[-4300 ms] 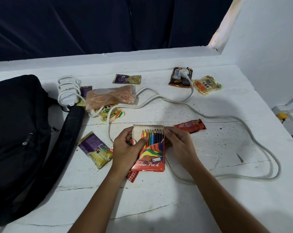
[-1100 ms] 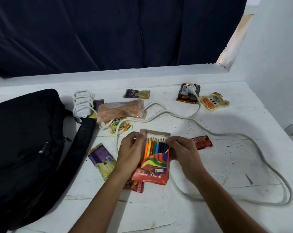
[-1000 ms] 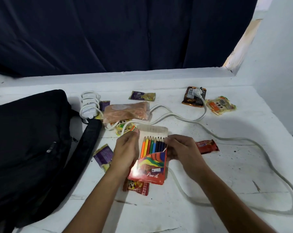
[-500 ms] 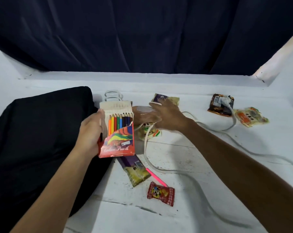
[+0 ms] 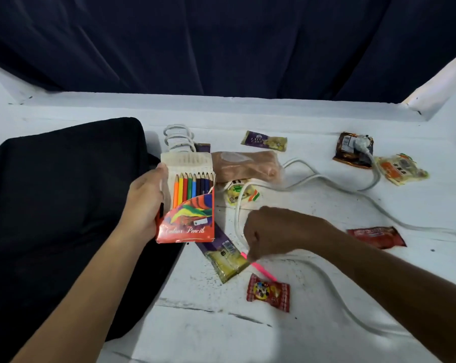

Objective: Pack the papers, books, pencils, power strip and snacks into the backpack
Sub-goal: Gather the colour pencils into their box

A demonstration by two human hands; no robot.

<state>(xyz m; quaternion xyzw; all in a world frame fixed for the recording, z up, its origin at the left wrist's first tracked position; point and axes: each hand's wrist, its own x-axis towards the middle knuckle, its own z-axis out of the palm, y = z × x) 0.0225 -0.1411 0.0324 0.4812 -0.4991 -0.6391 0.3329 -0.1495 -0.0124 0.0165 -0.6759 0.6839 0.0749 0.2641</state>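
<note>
Left hand [image 5: 143, 205] grips the open red cardboard colour-pencil box [image 5: 188, 200] upright beside the black fabric backpack [image 5: 59, 205]; right hand [image 5: 271, 231], knuckles up, pinches a thin pink pencil [image 5: 263, 271] (white tabletop [image 5: 221, 331] bare nearer).

Backpack [image 5: 59, 205] left on table [image 5: 313, 336]; snacks [image 5: 268, 292], power strip [image 5: 178, 138] right of it.

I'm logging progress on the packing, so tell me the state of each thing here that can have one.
Colour pencil box: flap open, pencils showing, held up by the left hand.
Pink pencil: loose on the table, right hand closing on it.
Backpack: lying flat; opening not visible.
Power strip: cable partly coiled, rest trailing across the table.
Snack packets: sealed, unpacked.
</note>
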